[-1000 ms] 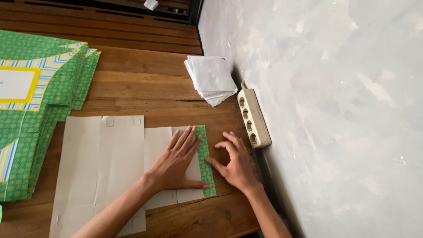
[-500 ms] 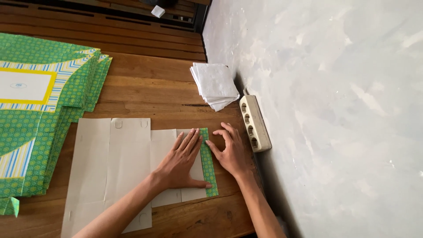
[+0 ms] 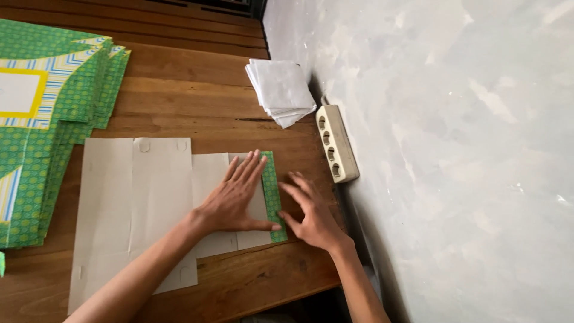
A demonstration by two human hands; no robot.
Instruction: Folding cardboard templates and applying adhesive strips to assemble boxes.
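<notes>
I am looking down on a wooden table (image 3: 197,90) of broad brown planks, its grain and seams running along the far edge. A rough plastered wall (image 3: 454,149), pale grey and mottled, fills the right side, meeting the table's right edge. Soft daylight falls evenly across both. A cream power strip (image 3: 336,142) lies against the wall at that edge, and a stack of white paper (image 3: 280,91) sits just beyond it, toward the far right corner. At the left edge, a pile of green patterned cardboard sheets (image 3: 48,119) overlaps.
</notes>
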